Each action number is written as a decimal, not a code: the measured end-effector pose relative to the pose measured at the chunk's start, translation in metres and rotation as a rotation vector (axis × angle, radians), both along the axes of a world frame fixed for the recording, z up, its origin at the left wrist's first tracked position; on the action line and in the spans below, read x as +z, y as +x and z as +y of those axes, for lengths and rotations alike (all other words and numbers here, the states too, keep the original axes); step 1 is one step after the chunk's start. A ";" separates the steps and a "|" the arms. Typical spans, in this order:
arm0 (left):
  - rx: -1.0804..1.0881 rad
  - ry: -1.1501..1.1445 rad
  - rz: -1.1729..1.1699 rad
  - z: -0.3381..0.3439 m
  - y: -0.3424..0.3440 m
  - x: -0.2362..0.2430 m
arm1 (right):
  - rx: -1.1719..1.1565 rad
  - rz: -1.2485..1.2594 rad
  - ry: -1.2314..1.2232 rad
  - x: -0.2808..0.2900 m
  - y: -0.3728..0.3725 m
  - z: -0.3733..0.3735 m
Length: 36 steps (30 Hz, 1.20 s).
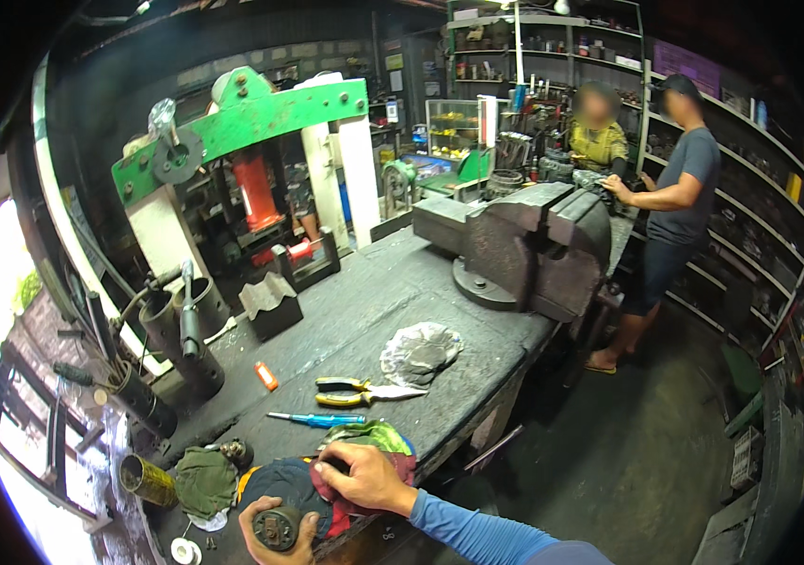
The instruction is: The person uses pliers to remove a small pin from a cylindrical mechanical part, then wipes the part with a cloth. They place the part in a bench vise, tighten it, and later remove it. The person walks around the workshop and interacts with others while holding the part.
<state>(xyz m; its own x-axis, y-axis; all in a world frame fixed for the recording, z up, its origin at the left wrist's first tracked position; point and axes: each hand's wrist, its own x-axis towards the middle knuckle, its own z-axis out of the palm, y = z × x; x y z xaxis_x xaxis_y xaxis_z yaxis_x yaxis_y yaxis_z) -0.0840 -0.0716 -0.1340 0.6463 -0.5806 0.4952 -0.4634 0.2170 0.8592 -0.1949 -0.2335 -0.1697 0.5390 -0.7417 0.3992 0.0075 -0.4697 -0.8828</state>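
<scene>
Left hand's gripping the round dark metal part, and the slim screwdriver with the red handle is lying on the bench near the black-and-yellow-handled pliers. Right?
One fix: the slim screwdriver's handle is blue, not red, per the head view. It does lie near the black-and-yellow-handled pliers, and the left hand does grip the round dark metal part.

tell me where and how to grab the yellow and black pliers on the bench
Probably best to grip both handles of the pliers together, reaching down from above on the left. They lie flat, handles spread leftward and the metal nose pointing right. The blue screwdriver lies close on the near side, so a low approach from there looks more awkward.
</scene>
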 end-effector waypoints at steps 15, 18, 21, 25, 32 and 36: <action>-0.091 -0.086 0.015 0.005 0.012 0.054 | -0.040 -0.105 -0.022 -0.008 0.007 -0.001; -0.086 -0.120 0.061 0.002 0.016 0.055 | -0.029 -0.111 -0.012 -0.010 0.008 -0.001; -0.048 -0.018 0.106 -0.003 0.027 0.040 | -0.037 -0.118 -0.025 -0.013 0.007 -0.002; -0.048 0.024 0.250 -0.009 0.038 0.008 | -0.031 -0.084 0.001 -0.011 0.008 -0.001; -0.104 0.231 0.239 -0.012 0.065 0.003 | 0.069 -0.161 0.585 0.060 -0.011 0.016; -0.095 0.325 0.199 -0.009 0.068 0.015 | -0.097 0.023 0.327 0.100 -0.072 0.051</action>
<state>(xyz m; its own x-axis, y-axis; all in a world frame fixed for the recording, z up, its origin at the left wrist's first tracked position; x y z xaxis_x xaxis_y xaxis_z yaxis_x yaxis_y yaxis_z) -0.0164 -0.0805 -0.1195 0.6473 -0.7482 0.1454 -0.2713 -0.0479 0.9613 -0.2672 -0.1822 -0.0701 0.4659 -0.8766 0.1205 -0.0449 -0.1595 -0.9862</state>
